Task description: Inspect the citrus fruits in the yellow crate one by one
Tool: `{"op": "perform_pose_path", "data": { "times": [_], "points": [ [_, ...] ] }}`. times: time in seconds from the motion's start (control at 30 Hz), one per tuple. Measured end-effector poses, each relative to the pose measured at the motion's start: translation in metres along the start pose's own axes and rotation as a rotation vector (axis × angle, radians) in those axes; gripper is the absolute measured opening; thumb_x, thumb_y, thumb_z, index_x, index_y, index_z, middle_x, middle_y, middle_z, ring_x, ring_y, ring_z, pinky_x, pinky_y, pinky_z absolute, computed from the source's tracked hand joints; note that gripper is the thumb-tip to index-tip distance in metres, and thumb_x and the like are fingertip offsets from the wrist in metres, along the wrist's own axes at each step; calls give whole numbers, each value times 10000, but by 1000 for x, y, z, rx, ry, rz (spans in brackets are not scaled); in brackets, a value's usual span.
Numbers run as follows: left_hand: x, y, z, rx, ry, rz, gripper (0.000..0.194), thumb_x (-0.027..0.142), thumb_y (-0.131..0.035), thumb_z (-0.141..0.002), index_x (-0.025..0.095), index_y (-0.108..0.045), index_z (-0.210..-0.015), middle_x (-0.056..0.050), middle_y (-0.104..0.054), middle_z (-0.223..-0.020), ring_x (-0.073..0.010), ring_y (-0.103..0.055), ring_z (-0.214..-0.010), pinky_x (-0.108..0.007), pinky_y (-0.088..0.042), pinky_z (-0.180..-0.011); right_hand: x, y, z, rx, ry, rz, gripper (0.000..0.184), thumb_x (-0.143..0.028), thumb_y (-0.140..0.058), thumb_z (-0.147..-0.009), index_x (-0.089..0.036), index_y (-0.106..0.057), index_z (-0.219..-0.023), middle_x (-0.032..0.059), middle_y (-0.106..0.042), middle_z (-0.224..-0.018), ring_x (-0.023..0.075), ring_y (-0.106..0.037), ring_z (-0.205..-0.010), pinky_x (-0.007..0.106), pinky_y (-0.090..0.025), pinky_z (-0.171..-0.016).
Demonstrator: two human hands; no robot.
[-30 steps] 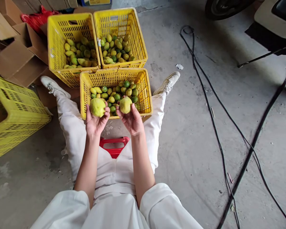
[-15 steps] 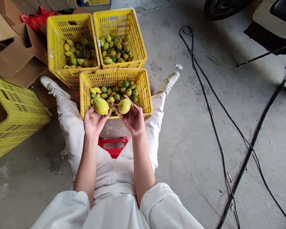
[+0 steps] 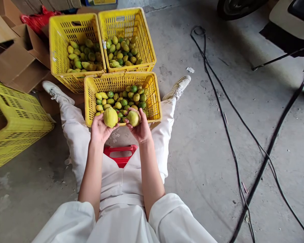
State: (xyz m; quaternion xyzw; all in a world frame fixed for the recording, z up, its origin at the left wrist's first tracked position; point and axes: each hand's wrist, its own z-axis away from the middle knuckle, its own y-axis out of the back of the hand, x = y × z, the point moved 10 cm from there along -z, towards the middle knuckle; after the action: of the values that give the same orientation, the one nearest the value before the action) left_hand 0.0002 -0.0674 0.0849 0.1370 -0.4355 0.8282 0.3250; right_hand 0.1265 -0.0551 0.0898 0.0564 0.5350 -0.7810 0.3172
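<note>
My left hand is closed around a yellow lemon, which rests on the palm and fingers. In my right hand sits a second, yellow-green lemon, gripped by fingers and thumb. Both hands are side by side over the near edge of the front yellow crate. Inside that crate lie many loose green and yellow lemons; the hands hide some of them.
Two more yellow crates holding lemons stand behind. A yellow-green crate and cardboard boxes are at the left. A red stool is beneath me. Black cables cross the floor at right, near a parked scooter.
Both lemons have turned in my fingers, so other sides now face up. My hands have shifted slightly; each still holds its lemon.
</note>
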Motion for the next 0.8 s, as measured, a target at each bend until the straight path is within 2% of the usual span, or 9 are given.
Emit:
{"op": "perform_pose_path", "data": {
  "times": [0.07,0.13,0.2,0.27,0.37,0.47,0.57,0.67,0.8],
  "points": [
    [5,-9,3,-30,-17,67,336,287,-461,-889,229,-617,-1181,-110,-731,-1074,-281,-708,-1031,-401,-607,-756,-9,-1,1,19,54,-35,202,-365,-511,-903,-245,-628,-1015,10,-695,-914,152,-678,-786,248,-580,-598],
    [9,-17,7,-54,-28,96,367,283,-431,-906,231,-601,-1227,-121,-717,-1141,-282,-682,-1108,-432,-598,-833,-14,-4,4,10,87,-23,218,-307,-518,-873,-284,-615,-1067,-1,-707,-1016,189,-699,-953,340,-613,-751],
    [12,-20,9,-43,-34,99,357,307,-458,-915,216,-602,-1228,-129,-711,-1147,-277,-684,-1097,-420,-594,-850,-16,-7,7,-11,101,19,270,-291,-560,-850,-313,-612,-1114,-13,-696,-1089,198,-686,-1039,373,-610,-811],
    [13,-19,10,-20,-48,103,326,303,-498,-910,199,-614,-1196,-117,-718,-1085,-250,-706,-1006,-371,-603,-812,-15,-7,8,-21,101,30,304,-308,-609,-838,-321,-623,-1141,-17,-687,-1083,184,-686,-1005,345,-612,-792],
    [4,-14,5,-8,-16,105,261,238,-543,-881,171,-636,-1116,-75,-713,-936,-177,-706,-821,-263,-599,-702,-6,-2,6,-21,69,-45,266,-327,-685,-799,-279,-665,-1060,-19,-676,-936,129,-660,-821,220,-585,-633],
    [-15,-4,-4,18,68,79,191,198,-571,-864,154,-651,-1033,-49,-691,-850,-132,-679,-727,-195,-571,-627,7,6,1,-5,9,-86,241,-251,-771,-709,-244,-668,-926,-40,-650,-831,67,-571,-653,118,-463,-456],
    [-26,10,-10,95,96,19,128,198,-588,-868,145,-650,-966,-59,-695,-832,-142,-688,-725,-208,-576,-631,12,15,-3,50,-5,6,300,-191,-808,-656,-232,-642,-904,-56,-633,-782,43,-512,-574,95,-373,-394],
    [-24,13,-10,106,89,29,228,319,-537,-912,156,-641,-1033,-122,-726,-974,-226,-722,-905,-297,-607,-692,3,16,-2,91,63,75,278,-274,-767,-736,-257,-629,-977,-57,-638,-814,69,-578,-641,126,-458,-476],
    [-10,0,-4,13,66,101,358,338,-446,-927,183,-601,-1209,-166,-696,-1187,-286,-671,-1141,-329,-612,-715,-8,3,0,49,98,41,268,-293,-631,-836,-303,-611,-1103,-33,-684,-982,145,-680,-931,258,-589,-719]
  ]
}}
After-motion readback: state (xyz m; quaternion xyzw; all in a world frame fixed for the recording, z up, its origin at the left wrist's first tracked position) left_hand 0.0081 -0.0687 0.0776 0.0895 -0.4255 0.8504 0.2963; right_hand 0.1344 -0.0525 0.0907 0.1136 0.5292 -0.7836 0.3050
